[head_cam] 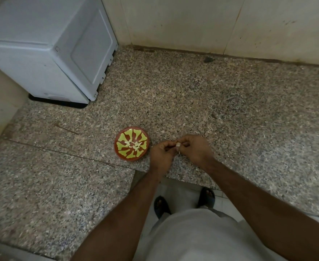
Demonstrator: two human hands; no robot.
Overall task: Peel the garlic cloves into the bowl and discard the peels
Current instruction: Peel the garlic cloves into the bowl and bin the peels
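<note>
Speckled grey-brown granite counter point(211, 102) is your work surface, w/ the round red bowl painted in yellow-green petal shapes point(131, 143) as the landmark near its front edge. Several pale peeled garlic cloves point(133, 145) lie at the bowl's centre. Just right of the bowl, both your hands meet above the counter: left hand point(161, 153) is curled, fingertips pinched on a small whitish garlic clove point(178, 145); right hand point(194, 147) closes on the same clove from the other side, fingers bent tight round it. A thin bit of peel seems to hang below the clove, too small to be sure. Neither hand touches the bowl. Far back-left of the bowl sits a light grey boxy appliance point(47, 48) on a black base, against the cream tiled wall point(192, 21). Below the bowl, past the counter edge, you can see your pale garment point(192, 238) and dark sandals point(206, 196) on a light floor.
</note>
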